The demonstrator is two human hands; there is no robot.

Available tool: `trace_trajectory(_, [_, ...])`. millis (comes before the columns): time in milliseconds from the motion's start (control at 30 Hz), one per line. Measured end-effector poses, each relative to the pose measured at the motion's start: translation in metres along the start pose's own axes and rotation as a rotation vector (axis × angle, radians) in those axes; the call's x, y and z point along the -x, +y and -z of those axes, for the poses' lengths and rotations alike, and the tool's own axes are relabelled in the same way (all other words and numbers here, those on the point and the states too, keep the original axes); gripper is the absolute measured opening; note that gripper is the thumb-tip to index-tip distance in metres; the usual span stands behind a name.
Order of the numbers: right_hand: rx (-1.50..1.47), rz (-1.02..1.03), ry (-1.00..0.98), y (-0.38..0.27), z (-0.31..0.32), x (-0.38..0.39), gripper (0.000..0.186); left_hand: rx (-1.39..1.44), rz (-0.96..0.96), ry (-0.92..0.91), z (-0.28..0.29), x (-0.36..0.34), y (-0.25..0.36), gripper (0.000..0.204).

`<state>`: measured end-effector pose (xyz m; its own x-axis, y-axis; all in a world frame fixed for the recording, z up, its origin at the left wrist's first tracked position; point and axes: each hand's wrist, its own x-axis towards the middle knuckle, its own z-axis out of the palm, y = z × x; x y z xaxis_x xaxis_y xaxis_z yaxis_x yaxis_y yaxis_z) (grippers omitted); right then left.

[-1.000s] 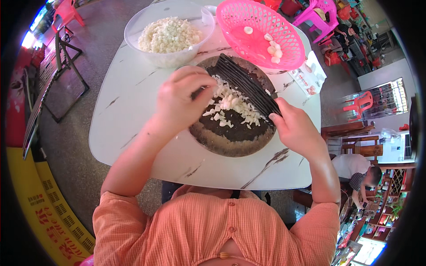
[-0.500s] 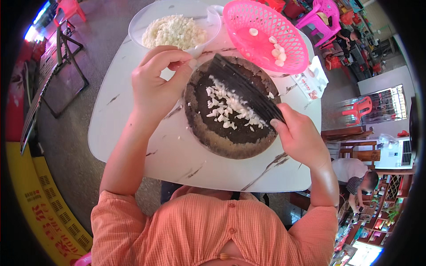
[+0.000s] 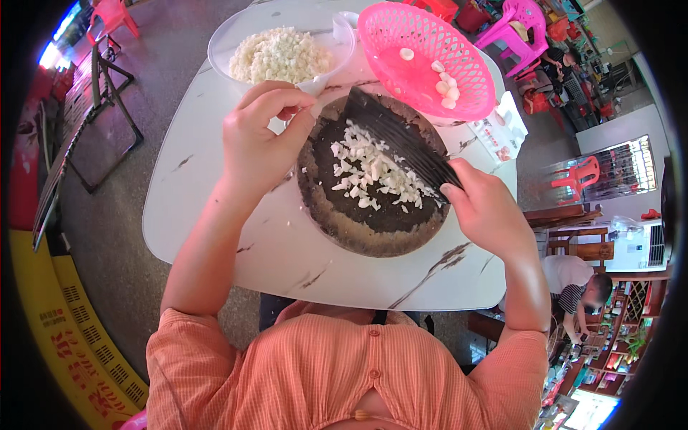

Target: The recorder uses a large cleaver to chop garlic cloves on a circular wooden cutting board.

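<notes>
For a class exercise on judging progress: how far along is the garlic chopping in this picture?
Done: a clear bowl holds a heap of minced garlic. In hand: the right hand grips a dark cleaver beside coarse chopped pieces on the round board; the left hand hovers at the board's edge, fingers pinched. Left: a few whole cloves wait in the pink basket.

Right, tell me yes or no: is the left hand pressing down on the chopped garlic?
No. The left hand is lifted beside the round chopping board, clear of the chopped garlic.
</notes>
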<state>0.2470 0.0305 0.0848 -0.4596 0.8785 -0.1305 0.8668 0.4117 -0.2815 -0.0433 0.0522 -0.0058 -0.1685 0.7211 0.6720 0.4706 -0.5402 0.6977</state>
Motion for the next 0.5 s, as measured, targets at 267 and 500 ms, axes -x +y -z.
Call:
trace_trajectory(267, [-0.088, -0.026, -0.04, -0.005, 0.0, 0.005, 0.023, -0.024, -0.003, -0.01, 0.001, -0.001, 0.0, 0.01])
trace_trajectory(500, [-0.039, 0.008, -0.059, -0.003, -0.007, 0.01, 0.025, -0.029, 0.024, -0.023, 0.001, 0.0, -0.001, 0.009])
